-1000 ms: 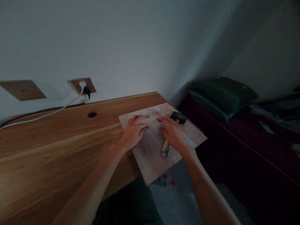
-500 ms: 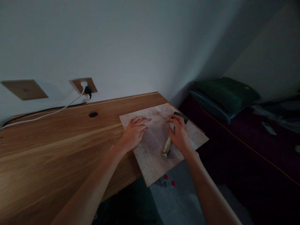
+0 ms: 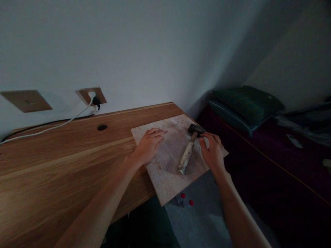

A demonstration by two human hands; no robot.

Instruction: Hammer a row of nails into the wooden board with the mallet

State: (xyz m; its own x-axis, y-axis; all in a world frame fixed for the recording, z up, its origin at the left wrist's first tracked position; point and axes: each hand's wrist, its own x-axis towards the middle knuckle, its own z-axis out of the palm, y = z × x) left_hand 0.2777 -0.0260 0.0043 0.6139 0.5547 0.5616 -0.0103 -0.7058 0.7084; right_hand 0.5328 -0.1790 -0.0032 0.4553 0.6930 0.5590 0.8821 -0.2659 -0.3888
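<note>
A pale, mottled tile-like board (image 3: 165, 172) lies at the table's right end, its front corner jutting past the edge. On it rests a hammer (image 3: 186, 155) with a blocky black head and a worn, whitish handle pointing back toward me. My left hand (image 3: 150, 144) lies over the board's left part, fingers stretched out and holding nothing. Just right of the hammer is my right hand (image 3: 213, 150), its fingers curved and thumb apart. Its fingertips are close to the right end of the black head; whether they touch it I cannot tell.
The wooden table (image 3: 64, 165) runs along the wall and has a round cable hole (image 3: 102, 127). A white cable (image 3: 59, 126) leads to a wall socket (image 3: 92, 95). Cushions (image 3: 245, 105) lie on a dark surface at right. Small red objects (image 3: 191, 203) are on the floor below.
My right hand has moved right, off the hammer, so its head and handle now show. The hammer and my left hand stay about where they were.
</note>
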